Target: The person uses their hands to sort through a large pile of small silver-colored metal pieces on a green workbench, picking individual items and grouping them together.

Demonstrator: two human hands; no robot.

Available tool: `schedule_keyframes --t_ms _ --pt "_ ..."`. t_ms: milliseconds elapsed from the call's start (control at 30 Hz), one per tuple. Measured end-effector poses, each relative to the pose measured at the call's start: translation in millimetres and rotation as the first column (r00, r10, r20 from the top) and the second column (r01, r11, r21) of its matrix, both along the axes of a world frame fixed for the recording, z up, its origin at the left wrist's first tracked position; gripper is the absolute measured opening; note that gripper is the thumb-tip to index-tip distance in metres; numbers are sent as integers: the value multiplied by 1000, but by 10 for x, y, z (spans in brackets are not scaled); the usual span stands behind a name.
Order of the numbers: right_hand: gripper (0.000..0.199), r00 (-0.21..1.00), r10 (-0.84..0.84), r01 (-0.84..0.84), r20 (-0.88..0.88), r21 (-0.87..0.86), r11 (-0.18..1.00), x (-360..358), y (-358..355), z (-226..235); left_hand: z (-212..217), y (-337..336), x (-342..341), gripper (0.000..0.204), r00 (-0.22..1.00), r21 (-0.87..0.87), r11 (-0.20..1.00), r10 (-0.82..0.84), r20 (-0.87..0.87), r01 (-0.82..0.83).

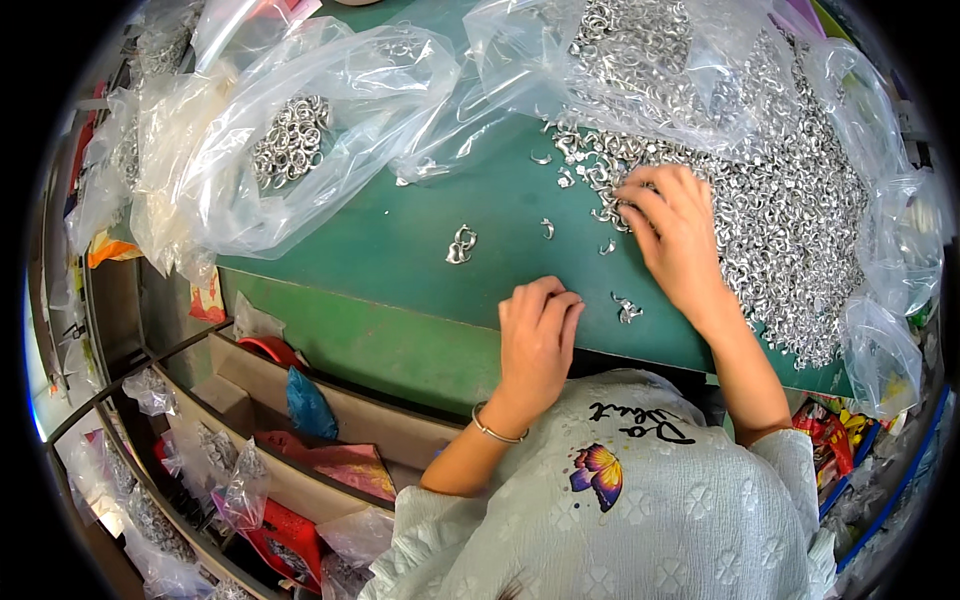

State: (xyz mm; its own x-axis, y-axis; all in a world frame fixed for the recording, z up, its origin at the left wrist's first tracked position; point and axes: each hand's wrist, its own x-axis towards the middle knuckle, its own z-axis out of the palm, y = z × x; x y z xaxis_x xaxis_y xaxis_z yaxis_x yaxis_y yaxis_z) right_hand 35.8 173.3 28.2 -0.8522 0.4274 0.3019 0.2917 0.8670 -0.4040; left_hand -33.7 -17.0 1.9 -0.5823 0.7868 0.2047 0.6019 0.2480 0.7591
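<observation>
A large heap of small silvery curved metal pieces (790, 230) spreads over the right side of the green tabletop. My right hand (675, 225) is at the heap's left edge, palm down, its fingers bent and apart, fingertips among the loose pieces. Near the table's front edge is my left hand (540, 330), its fingers curled together; anything inside them is hidden. A small cluster of metal pieces (461, 245) lies left of it. Between my hands are another little cluster (627, 308) and a single piece (548, 229).
Clear plastic bags surround the heap; one bag (230, 200) at the left holds silvery rings (293, 140). Below the table's front edge, an open drawer (400, 440) contains a blue packet (312, 402) and a pink one (340, 465). A red container (285, 545) stands lower left.
</observation>
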Motion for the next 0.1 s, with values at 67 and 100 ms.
schedule_keyframes --t_ms 67,100 --pt "23 995 91 -86 46 -89 992 24 -78 8 14 48 61 18 998 5 998 -56 -13 57" --pt "23 989 134 -125 66 -136 983 11 -129 7 4 92 112 18 996 10 996 -91 -11 91"
